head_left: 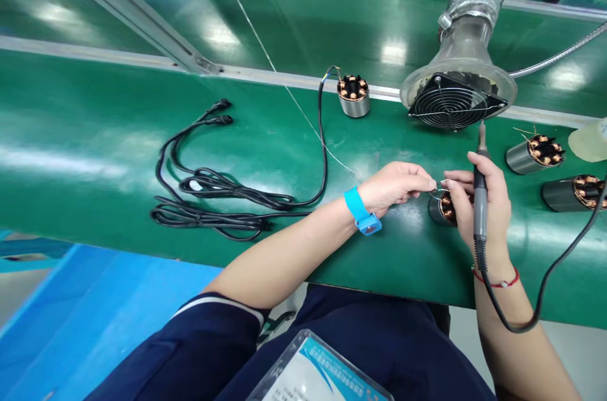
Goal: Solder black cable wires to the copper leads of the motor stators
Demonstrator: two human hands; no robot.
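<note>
My left hand [398, 186], with a blue wrist strap [360, 210], pinches a thin wire [431, 191] between thumb and forefinger. Beneath the meeting fingertips lies a motor stator [441, 212] with copper windings, partly covered by my right hand [496, 205]. That hand keeps a soldering iron [480, 205] against its palm, tip pointing up and away from the wires. Its thumb and fingertips are close to the wire ends; whether they also grip one is too small to tell. A black cable [289, 214] runs under my left forearm.
Bundled black cables [227, 189] lie left, one leading to another stator [353, 97] at the back. A fume hood [455, 78] with a fan hangs over the bench. More stators [535, 154] and a translucent bottle [588, 140] stand right. A thin solder-like strand [265, 53] slants down.
</note>
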